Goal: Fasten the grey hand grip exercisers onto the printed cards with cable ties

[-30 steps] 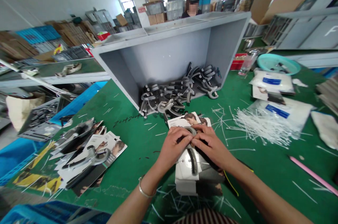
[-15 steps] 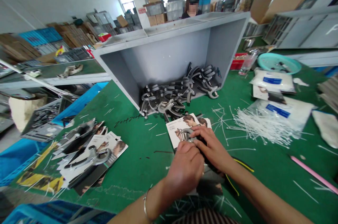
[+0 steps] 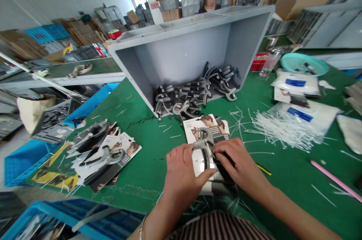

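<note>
A grey and black hand gripper [image 3: 204,145] lies on a printed backing card [image 3: 206,127] at the near middle of the green table [image 3: 147,168]. My left hand [image 3: 182,174] rests on the card's left side, fingers curled, thumb pressed against the card by the gripper's lower handle. My right hand [image 3: 239,164] covers the gripper's right handle, fingers closed over it. More cards are stacked under this one; their lower edge shows between my hands.
A grey open-fronted bin [image 3: 181,51] holds a heap of hand grippers [image 3: 195,95]. Finished carded grippers [image 3: 104,157] lie at the left. White cable ties [image 3: 277,130] and plastic bags [image 3: 296,83] are at the right, with a pink rod [image 3: 333,181]. A person sits behind the bin.
My left hand has slid from over the gripper to the card's left side, uncovering the gripper. My right hand has dropped lower onto the right handle. The camera shifted slightly.
</note>
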A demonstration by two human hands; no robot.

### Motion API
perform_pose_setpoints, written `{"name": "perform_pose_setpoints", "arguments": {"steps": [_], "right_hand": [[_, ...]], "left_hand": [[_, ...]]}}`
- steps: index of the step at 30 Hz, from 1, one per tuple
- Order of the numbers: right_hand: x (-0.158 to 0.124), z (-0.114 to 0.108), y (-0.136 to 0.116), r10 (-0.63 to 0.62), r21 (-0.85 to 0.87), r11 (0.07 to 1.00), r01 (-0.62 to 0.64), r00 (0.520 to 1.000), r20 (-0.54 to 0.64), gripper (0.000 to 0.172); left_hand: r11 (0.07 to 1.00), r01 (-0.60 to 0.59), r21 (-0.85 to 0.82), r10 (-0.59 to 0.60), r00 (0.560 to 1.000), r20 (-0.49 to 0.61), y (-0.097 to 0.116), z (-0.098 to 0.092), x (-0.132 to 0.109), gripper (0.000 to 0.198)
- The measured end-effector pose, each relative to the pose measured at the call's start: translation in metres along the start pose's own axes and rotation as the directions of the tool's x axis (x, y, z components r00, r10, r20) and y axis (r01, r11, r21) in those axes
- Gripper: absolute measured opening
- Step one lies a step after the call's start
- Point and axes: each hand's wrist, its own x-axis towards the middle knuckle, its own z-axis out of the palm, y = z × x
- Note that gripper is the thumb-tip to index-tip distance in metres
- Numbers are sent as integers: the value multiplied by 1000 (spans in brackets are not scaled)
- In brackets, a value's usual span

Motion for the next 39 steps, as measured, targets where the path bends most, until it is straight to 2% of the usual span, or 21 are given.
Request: {"name": "perform_pose_setpoints", "arguments": {"steps": [2,6,10,13,17,20,23,29,34,39], "right_hand": [[-11,-2,-9,-27,-120,992,41,993,114,12],[-13,11,-22,-36,-393,913,110,981,191,10],[1,22,-31,-53,-548,818,172,972,227,13],[4,20,-32,-51,-509,845,160,974,220,12],[0,12,-28,-38,-203,976,82,976,213,8],[1,13,-25,-47,-53,997,57,983,177,7],[7,18,-25,-86,11,996,85,986,140,9],[6,28,-22,-46,-66,996,54,992,118,9],[-1,24,-13,-51,-199,978,65,996,74,12],[-6,18,-13,-89,-365,921,134,986,138,11]], "left_hand": [[999,42,10,-43,997,65,-3,2,-8,68],[991,75,-107,-58,986,156,-5,8,-9,28],[976,61,-209,-22,983,184,-14,-2,-3,22],[960,13,-281,37,984,172,-29,-14,-6,27],[902,82,-423,-42,994,103,-50,-19,-10,16],[811,39,-584,8,997,77,-51,-12,-6,14],[757,-20,-654,62,997,41,-43,-4,3,14],[732,3,-682,27,999,34,-38,5,6,10],[743,-20,-669,7,1000,-23,-40,7,3,6],[800,-49,-598,63,998,2,-35,6,7,8]]}}
